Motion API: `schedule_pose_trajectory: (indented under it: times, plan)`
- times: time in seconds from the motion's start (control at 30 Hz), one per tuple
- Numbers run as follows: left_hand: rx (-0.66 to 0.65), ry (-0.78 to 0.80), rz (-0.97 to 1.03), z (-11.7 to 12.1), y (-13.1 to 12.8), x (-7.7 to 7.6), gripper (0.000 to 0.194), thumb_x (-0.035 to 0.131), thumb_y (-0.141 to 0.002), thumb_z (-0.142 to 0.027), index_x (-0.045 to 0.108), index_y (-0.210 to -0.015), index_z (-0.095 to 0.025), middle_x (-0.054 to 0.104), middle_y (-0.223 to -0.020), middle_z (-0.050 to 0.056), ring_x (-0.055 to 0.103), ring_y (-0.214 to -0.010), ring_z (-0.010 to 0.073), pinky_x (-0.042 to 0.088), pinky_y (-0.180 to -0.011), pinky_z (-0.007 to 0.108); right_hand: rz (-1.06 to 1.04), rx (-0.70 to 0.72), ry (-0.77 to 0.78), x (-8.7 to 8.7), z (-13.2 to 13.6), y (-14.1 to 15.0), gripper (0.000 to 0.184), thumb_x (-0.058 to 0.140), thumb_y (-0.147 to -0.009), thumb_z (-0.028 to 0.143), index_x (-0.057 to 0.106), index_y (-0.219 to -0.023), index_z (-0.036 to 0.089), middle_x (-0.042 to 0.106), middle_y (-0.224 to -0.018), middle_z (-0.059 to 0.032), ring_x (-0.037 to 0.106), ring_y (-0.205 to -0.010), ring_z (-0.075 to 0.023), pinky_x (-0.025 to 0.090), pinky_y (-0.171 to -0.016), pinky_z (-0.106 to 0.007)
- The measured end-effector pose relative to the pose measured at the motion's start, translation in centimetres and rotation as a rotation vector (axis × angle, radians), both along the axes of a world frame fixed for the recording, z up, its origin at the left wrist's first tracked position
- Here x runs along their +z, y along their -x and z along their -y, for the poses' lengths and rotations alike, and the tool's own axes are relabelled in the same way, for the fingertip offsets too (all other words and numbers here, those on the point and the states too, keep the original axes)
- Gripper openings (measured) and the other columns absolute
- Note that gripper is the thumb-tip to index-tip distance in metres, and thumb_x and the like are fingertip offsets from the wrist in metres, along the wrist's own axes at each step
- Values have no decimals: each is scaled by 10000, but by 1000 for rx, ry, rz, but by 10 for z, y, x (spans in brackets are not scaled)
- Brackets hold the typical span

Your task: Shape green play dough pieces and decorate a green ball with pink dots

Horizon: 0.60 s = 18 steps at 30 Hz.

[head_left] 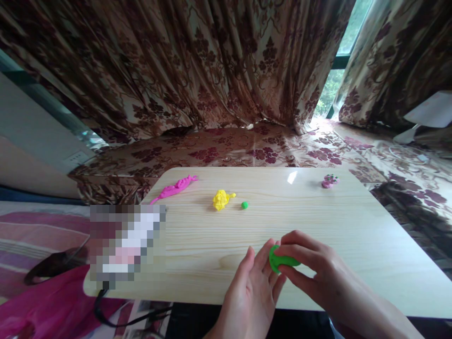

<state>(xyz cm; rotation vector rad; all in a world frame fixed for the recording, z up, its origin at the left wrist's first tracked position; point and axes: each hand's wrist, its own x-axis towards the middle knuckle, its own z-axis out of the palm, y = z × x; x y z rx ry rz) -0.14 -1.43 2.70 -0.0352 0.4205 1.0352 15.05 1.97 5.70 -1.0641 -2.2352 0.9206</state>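
Note:
A lump of green modelling clay [282, 260] is pinched between the thumb and fingers of my right hand [314, 266], above the near part of the table. One end of the lump is wide and rounded, and it faces my left hand [252, 287]. That hand lies palm up with its fingers stretched out, just beside the clay; whether they touch is hard to tell. Farther back on the table are a small green clay ball [245, 205] and a yellow clay lump [221, 200] with a thin tail.
On the pale wooden table [197, 230], a long pink clay piece [176, 187] lies at the back left. A small pink and green clay piece [330, 181] sits at the back right. A blurred-out object [132, 242] rests at the left edge. Behind hang patterned curtains [212, 70]; a white lamp [429, 110] stands right.

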Motion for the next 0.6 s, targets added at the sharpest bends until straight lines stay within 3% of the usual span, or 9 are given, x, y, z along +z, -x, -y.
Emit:
schedule_pose_trajectory:
  times: [0.13,0.33,0.43,0.53,0.6]
  plan:
    - [-16,-8,-11,1,2,4,470,361,-865,-454,566,-1146,-138,466,-1287,81,283,-1280,221,193,-1057,318,43,41,-63,2,-1,-1,132,517,-853,170,635,-893,212,569,-932,-46,565,-819,-150,478,-709,-257]
    - [-14,-32,-127,1,-4,2,419,350,-868,-458,592,-1105,-210,423,-1348,8,179,-1333,176,147,-1072,316,29,54,-116,-4,-2,2,172,502,-852,149,650,-903,220,593,-906,-48,589,-806,-154,496,-706,-250]
    - [-21,-36,-135,-1,-4,0,415,360,-866,-459,590,-1103,-208,467,-1310,20,205,-1324,180,180,-1056,310,19,29,-74,-8,-2,1,175,522,-840,157,638,-948,230,597,-920,-40,599,-809,-151,501,-718,-250]
    - [-39,-26,-70,-3,0,0,457,359,-859,-480,571,-1128,-177,500,-1270,61,276,-1291,211,226,-1031,314,12,-51,-15,-9,-4,-3,345,599,-787,174,554,-1120,255,580,-1010,-38,597,-856,-159,498,-750,-261]
    - [-34,-5,-39,-3,1,1,470,354,-858,-483,566,-1128,-162,500,-1263,77,291,-1281,227,244,-1019,320,12,-81,3,-9,-4,-4,362,612,-777,181,542,-1124,258,571,-1026,-39,593,-861,-161,495,-750,-265]
